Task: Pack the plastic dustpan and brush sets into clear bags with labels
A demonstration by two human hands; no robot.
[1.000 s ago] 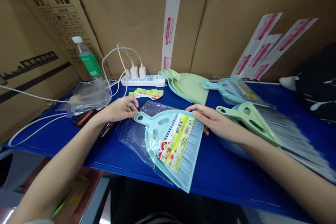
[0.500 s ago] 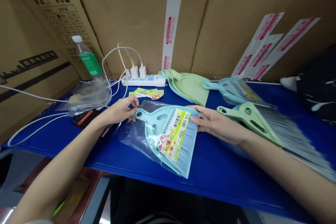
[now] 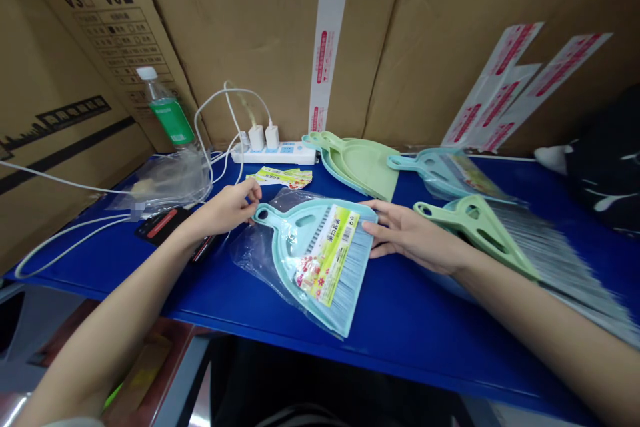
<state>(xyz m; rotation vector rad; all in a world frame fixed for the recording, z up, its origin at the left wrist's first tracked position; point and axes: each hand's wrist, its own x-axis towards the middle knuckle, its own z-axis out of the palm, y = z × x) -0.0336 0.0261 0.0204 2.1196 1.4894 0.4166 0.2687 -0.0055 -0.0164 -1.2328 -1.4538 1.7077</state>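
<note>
Light-blue dustpan [image 3: 334, 319] observed to have shifted slightly: its near corner now sits farther from the bench's front edge and more to the left than a second ago, and the right hand [image 3: 410, 233] has moved with it. Location: middle of the blue bench [image 3: 225, 303], handle toward the left, wide mouth toward the right.

A matching brush lies in the pan, its bristles [image 3: 353, 273] at the mouth. A printed label card [image 3: 330, 257] lies over the brush, and a clear plastic bag [image 3: 253, 250] extends at the handle side.

Right hand: fingers gripping the far right corner of the pan, thumb on top, the others at the edge and underneath. Left hand [image 3: 225, 207]: fingers curled at the ring end of the handle; whether they pinch it or merely touch it cannot be told.

Surroundings: loose label cards [image 3: 283, 178] lie beyond the left hand, before a white power strip [image 3: 275, 157]. Nested dustpans [image 3: 373, 163] and a bagged blue set [image 3: 430, 170] stand toward the back. A green brush [image 3: 487, 233] lies beside the right forearm. A dark, flat object [image 3: 167, 223] lies partly under the left forearm.
</note>
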